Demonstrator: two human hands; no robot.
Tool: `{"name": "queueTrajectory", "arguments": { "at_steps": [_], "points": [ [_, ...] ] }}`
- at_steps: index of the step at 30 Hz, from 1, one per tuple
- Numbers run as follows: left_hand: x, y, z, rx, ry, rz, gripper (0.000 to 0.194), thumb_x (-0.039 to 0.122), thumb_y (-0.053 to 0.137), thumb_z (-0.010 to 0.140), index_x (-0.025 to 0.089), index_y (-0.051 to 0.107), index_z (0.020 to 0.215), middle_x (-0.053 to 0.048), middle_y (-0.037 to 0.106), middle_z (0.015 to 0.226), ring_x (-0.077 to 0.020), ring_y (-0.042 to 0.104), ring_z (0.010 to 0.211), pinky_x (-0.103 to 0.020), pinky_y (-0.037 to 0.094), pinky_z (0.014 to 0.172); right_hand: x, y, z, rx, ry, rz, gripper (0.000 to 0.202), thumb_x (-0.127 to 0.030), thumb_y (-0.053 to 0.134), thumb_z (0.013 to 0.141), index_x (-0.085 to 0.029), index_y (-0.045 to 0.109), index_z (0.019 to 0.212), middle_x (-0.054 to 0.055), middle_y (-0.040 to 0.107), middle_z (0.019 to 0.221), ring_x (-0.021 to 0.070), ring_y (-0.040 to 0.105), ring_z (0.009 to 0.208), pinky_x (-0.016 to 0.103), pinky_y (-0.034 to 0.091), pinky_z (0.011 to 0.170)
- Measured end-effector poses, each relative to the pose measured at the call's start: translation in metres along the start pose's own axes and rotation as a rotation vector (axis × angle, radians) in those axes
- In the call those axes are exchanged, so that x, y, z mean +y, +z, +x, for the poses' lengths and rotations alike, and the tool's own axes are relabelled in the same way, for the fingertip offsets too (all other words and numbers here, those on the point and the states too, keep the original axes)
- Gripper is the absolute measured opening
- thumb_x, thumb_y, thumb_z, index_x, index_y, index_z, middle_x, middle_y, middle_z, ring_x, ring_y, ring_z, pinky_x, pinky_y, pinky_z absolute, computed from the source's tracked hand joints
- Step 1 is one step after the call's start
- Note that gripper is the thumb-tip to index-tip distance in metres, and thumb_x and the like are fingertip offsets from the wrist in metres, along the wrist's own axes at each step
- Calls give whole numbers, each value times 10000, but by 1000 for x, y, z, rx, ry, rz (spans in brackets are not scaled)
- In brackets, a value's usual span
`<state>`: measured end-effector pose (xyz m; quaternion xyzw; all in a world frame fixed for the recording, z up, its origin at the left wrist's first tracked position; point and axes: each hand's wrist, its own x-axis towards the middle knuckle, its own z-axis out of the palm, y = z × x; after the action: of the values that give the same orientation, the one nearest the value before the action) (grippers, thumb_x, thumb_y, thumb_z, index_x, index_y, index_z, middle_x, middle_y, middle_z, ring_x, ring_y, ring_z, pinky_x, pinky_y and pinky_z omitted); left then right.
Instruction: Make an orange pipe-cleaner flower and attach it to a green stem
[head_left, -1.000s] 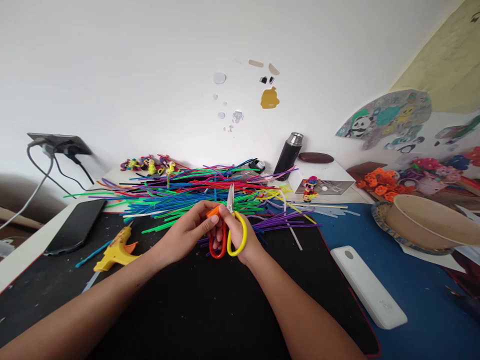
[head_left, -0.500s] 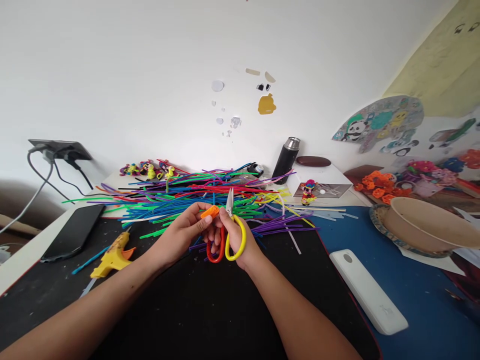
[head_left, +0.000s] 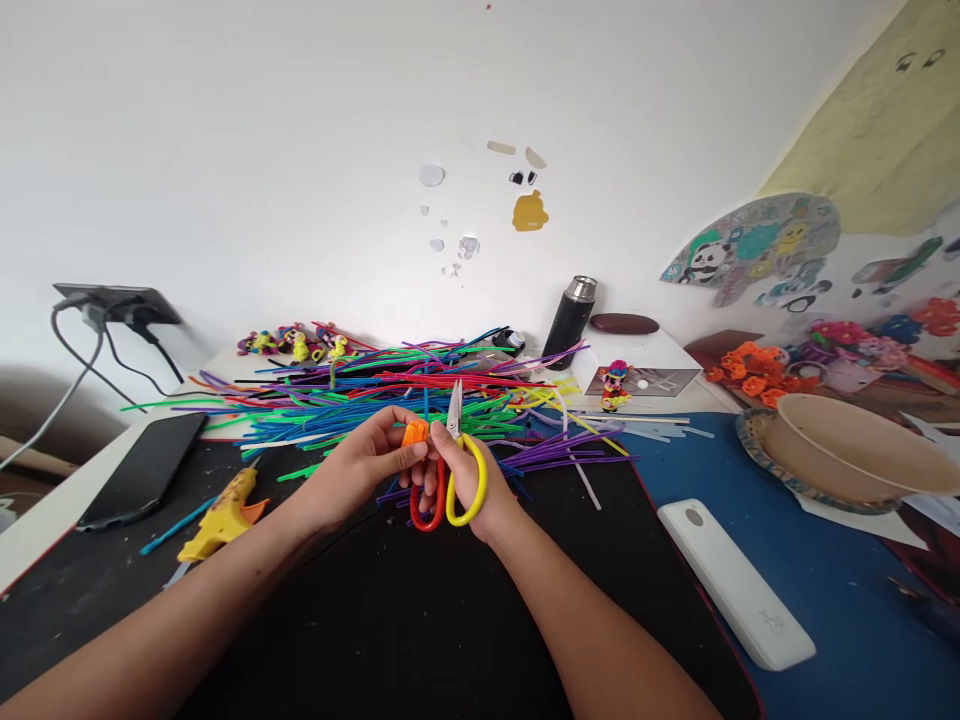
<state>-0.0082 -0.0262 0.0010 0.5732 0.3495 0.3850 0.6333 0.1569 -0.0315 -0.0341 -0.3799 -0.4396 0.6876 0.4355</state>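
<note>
The left hand pinches a small orange piece between thumb and fingers, above the black mat. Just beside it, the right hand grips red-and-yellow scissors, blades pointing toward the pipe cleaners.

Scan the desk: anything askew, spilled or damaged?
No liquid spill or damage shows. The pipe cleaners lie in a loose, crisscrossed heap, some purple ones straying over the black mat. The flask seems to lean right, though lens distortion may explain that. The scissors look intact.
</note>
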Motion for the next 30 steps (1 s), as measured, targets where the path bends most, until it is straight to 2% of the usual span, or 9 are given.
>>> {"name": "queueTrajectory", "arguments": {
  "at_steps": [3,6,9,12,19,23,27,30],
  "points": [
    [1,-1,-1,62,-12,-64,413,448,833,951,212,577,1173,-11,750,713,-201,708,624,-294,499,595,-1,0,0,31,-7,10,724,-912,640,818,-198,604,700,-6,592,530,146,581,405,250,475,435],
    [1,-1,-2,117,-5,-106,536,460,849,938,248,527,1310,1,767,791,-198,723,649,-289,526,595,-1,-1,1,68,-20,3,717,-916,662,796,-202,602,752,-25,578,506,155,590,397,252,484,428],
    [1,0,-2,133,-5,-148,494,490,853,928,249,560,1244,-8,776,874,-173,714,638,-276,533,587,-1,0,1,68,-37,-15,722,-923,671,784,-205,599,792,-23,600,503,159,600,395,244,479,418],
    [0,0,-1,156,-35,-229,476,473,879,905,238,598,1209,-10,764,871,-160,705,635,-264,533,589,0,0,1,70,-32,-26,724,-935,665,777,-216,586,824,-27,593,486,167,602,389,245,470,407],
    [1,-9,1,178,-103,-363,413,340,897,887,197,638,1175,-74,791,966,-183,739,702,-270,564,608,-1,0,0,92,-14,-27,736,-946,672,756,-215,602,798,-16,575,468,176,590,379,257,456,384],
    [0,-13,2,169,-112,-323,481,234,915,847,210,619,1224,-50,778,927,-213,775,767,-291,599,665,-1,0,1,69,-11,-19,748,-944,675,750,-198,634,781,-11,575,476,179,603,392,262,478,405],
    [0,-15,3,155,-63,-165,511,304,919,852,203,607,1244,-45,772,891,-215,766,771,-291,588,677,-1,0,0,73,-8,-31,736,-930,669,771,-197,615,731,-3,567,470,182,602,394,271,487,410],
    [1,-15,3,149,6,-35,510,322,937,822,218,629,1215,-26,755,916,-195,726,804,-279,566,683,0,0,0,80,1,-17,727,-930,678,765,-206,620,809,-13,583,474,192,607,390,273,484,403]
  ]
}}
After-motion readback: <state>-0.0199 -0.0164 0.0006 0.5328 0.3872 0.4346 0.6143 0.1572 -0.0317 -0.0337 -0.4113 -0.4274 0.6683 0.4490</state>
